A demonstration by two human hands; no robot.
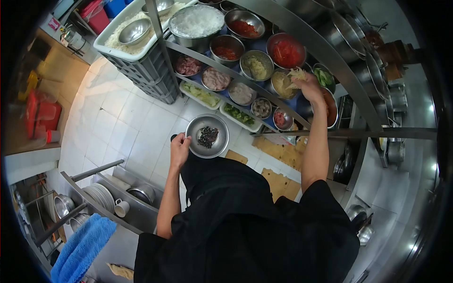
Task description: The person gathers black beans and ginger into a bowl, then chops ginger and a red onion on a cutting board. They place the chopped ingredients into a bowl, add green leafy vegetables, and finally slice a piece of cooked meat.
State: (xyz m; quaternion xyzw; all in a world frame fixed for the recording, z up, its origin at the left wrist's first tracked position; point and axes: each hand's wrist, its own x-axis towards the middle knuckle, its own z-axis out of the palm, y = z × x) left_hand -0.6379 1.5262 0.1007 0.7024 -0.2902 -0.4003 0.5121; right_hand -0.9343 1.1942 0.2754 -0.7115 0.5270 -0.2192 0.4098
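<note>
My left hand [180, 149] is closed on the rim of a steel bowl [220, 148], held out over the floor in front of my body. Dark, glossy chopped food [208, 137] lies at the bottom of that bowl. At the shelf, my right hand [311, 89] is closed around a bunch of pale yellow shreds [298, 75], whose ends stick out past the fingers. Just left of it stands a metal bowl with similar shreds [281, 86]. A bowl of red strips [286, 51] sits behind, and a bowl of green pieces [323, 77] is on the right.
Metal shelf rails [264, 96] run in front of the ingredient bowls. A white tub [137, 53] stands on a grey crate [150, 75] at the upper left. Plates [100, 195], a mug [121, 207] and a blue towel [85, 247] are at the lower left.
</note>
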